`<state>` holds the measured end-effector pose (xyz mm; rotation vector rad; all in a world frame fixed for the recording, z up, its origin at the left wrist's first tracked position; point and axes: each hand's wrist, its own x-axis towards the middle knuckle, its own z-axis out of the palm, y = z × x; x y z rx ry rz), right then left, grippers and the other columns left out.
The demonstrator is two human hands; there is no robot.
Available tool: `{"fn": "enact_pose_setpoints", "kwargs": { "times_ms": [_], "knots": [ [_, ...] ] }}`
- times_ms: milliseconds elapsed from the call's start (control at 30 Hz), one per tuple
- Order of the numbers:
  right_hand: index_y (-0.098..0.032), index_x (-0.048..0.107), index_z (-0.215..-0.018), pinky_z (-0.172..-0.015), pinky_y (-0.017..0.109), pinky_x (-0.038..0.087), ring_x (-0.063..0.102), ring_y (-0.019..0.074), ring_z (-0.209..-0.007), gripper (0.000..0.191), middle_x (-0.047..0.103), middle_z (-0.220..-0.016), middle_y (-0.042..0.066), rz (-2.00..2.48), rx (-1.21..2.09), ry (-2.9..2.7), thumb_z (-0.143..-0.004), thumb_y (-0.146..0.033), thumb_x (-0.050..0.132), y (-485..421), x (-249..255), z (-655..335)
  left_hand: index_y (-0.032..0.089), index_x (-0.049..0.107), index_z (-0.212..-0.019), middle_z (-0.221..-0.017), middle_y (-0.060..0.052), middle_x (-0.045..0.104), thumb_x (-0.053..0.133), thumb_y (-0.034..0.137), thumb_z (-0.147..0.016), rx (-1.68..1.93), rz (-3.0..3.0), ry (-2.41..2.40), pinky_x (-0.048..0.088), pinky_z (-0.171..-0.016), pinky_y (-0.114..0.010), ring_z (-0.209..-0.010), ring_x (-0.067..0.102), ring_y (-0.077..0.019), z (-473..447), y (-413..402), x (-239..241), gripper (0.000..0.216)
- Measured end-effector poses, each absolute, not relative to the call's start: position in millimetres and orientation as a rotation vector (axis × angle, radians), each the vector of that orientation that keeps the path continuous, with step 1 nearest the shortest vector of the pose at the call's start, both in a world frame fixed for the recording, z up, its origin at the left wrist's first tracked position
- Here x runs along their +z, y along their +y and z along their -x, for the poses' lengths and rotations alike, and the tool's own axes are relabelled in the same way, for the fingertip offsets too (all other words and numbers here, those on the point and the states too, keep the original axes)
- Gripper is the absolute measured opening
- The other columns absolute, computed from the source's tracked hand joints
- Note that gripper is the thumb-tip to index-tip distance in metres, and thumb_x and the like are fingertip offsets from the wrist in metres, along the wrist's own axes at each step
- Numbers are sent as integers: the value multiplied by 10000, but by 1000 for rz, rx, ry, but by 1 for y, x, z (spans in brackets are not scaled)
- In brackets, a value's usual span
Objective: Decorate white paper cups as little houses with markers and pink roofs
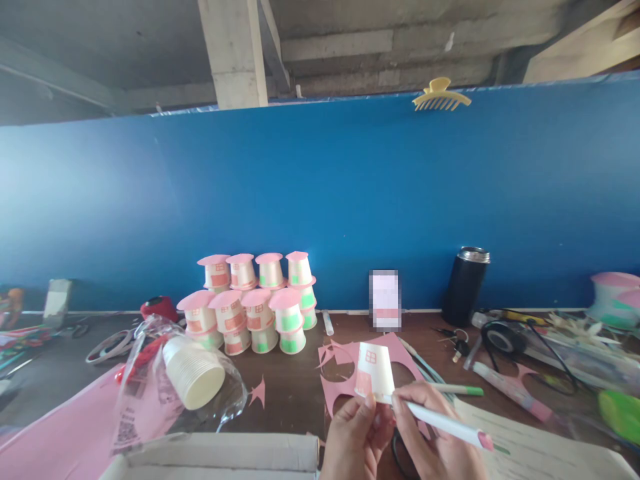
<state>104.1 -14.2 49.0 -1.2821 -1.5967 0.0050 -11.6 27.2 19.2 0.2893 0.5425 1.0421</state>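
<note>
My left hand (354,433) grips an upside-down white paper cup (379,368) near its rim, thumb in front. On the cup's side are a red-lined window and a red patch like a door below it. My right hand (433,430) is closed round a white marker pen (445,422) with a pink end. Its tip is at the cup's lower edge, close to my left fingers, and I cannot tell whether it touches. Behind the cup lies pink paper (345,387) with round holes cut out. A green-ended marker (457,389) lies just past my right hand.
Several stacked cups with pink paper roofs (257,300) stand at the back left. Nearer are a bagged stack of plain cups (193,373) and a white box (215,457). A black flask (466,287), keys (459,343) and a printed sheet (540,440) are on the right.
</note>
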Motion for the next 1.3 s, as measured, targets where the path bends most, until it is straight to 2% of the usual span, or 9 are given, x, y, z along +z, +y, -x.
{"fn": "enact_pose_setpoints", "kwargs": {
  "times_ms": [233, 633, 833, 1067, 1300],
  "knots": [
    [-242, 573, -845, -564, 236, 515, 618, 149, -578, 126, 622, -698, -12, 1274, -12, -1606, -925, -312, 504, -13, 48, -104, 98, 716, -641, -600, -50, 698, 929, 279, -488, 1034, -316, 533, 521, -582, -166, -572, 641, -94, 11, 27, 20, 318],
    [-238, 575, -862, -572, 230, 528, 636, 154, -603, 130, 636, -718, -1, 1271, 17, -1603, -923, -328, 504, -12, 46, -106, 91, 723, -666, -631, -61, 702, 915, 278, -525, 1033, -341, 506, 528, -596, -175, -590, 643, -98, 10, 28, 18, 303],
    [-234, 564, -868, -517, 225, 518, 634, 156, -577, 135, 639, -700, 2, 1296, 56, -1603, -929, -335, 499, -12, 45, -106, 86, 722, -680, -631, -61, 695, 906, 278, -547, 1036, -336, 496, 530, -610, -189, -593, 643, -105, 10, 27, 17, 297],
    [-234, 561, -861, -565, 224, 532, 651, 154, -624, 117, 634, -725, 0, 1281, 75, -1564, -927, -320, 515, -12, 44, -108, 87, 720, -699, -651, -76, 712, 904, 285, -551, 1024, -321, 504, 540, -608, -202, -616, 664, -124, 10, 29, 13, 308],
    [-231, 565, -813, -490, 225, 480, 544, 127, -495, 160, 561, -627, -33, 1333, 30, -1525, -926, -333, 516, -12, 47, -108, 93, 712, -685, -677, -90, 725, 885, 262, -591, 1029, -321, 497, 543, -637, -204, -662, 683, -140, 15, 27, 17, 259]
  ]
}}
